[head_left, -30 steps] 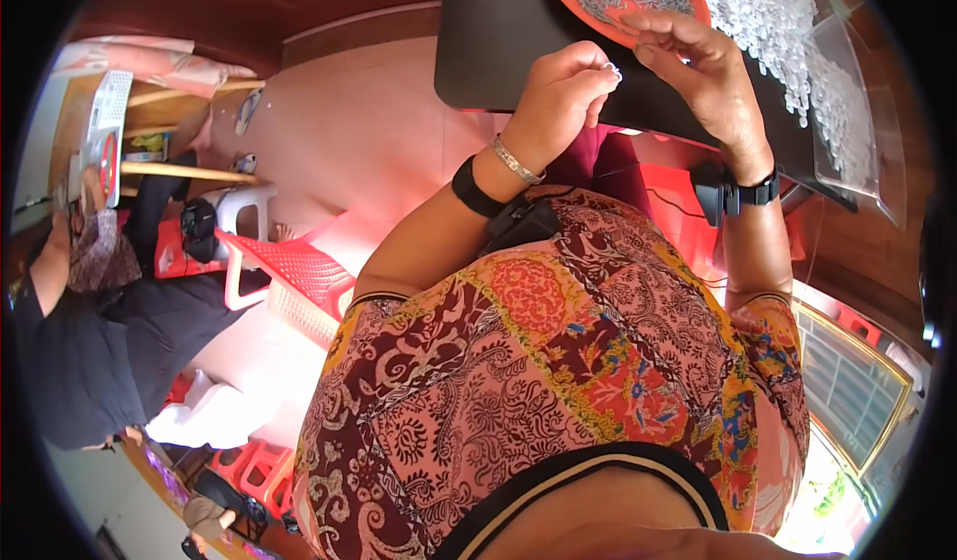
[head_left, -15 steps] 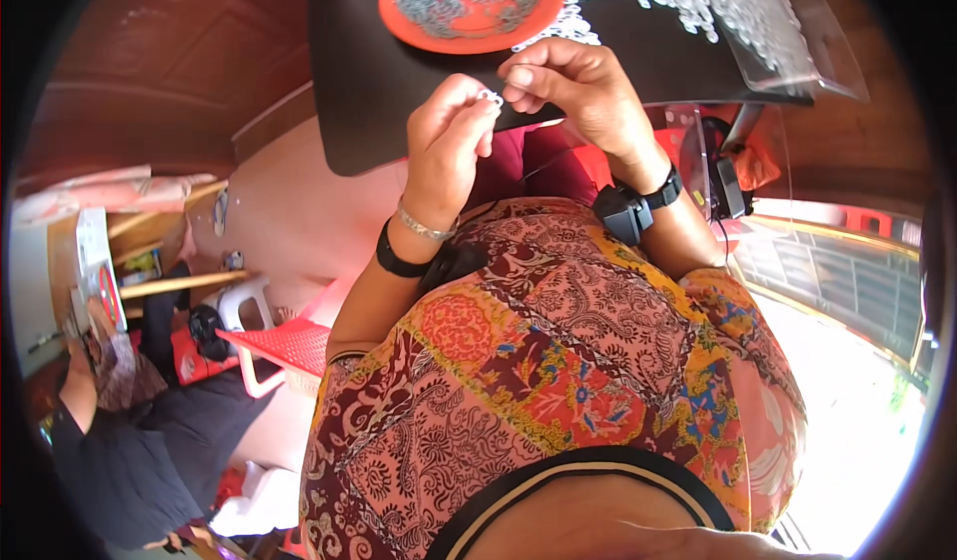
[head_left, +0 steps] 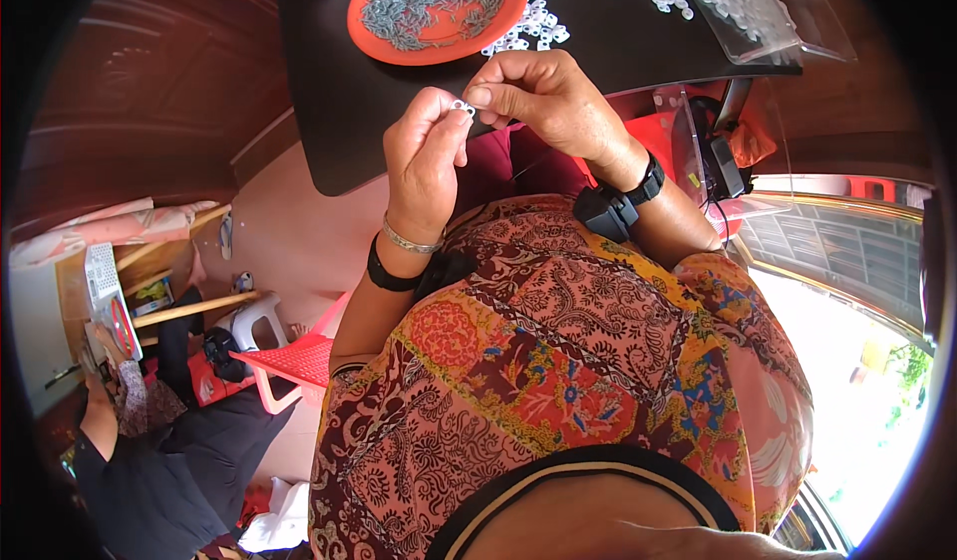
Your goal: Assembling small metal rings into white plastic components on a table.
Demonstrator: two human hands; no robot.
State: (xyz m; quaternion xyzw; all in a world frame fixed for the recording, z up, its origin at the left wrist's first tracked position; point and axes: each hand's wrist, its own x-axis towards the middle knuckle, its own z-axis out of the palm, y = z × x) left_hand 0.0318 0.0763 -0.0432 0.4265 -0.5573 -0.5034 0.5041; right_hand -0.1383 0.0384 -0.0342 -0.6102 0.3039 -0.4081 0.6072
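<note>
My left hand (head_left: 423, 161) pinches a small white plastic clip (head_left: 463, 108) with a ring-like opening between thumb and forefinger. Close against it, my right hand (head_left: 558, 107) has thumb and forefinger pressed together at the clip's edge; whatever sits between those fingertips is too small to make out. Both hands are held over the near edge of the black table (head_left: 334, 112). Just beyond them stands an orange plate (head_left: 514, 17) with a heap of thin grey nail-like pins (head_left: 424, 2). Many loose white clips (head_left: 538, 30) lie to the right of the plate.
A clear plastic tray (head_left: 812, 37) with more white pieces stands at the table's right end. A red plastic chair (head_left: 294, 359) is at my left. Farther left, a person in dark clothes (head_left: 189, 470) is at work. An orange bag (head_left: 753, 146) hangs below the table.
My right fingertips have come nearer to the white clip and now meet it. The left hand keeps its pinch. The whole view has shifted slightly.
</note>
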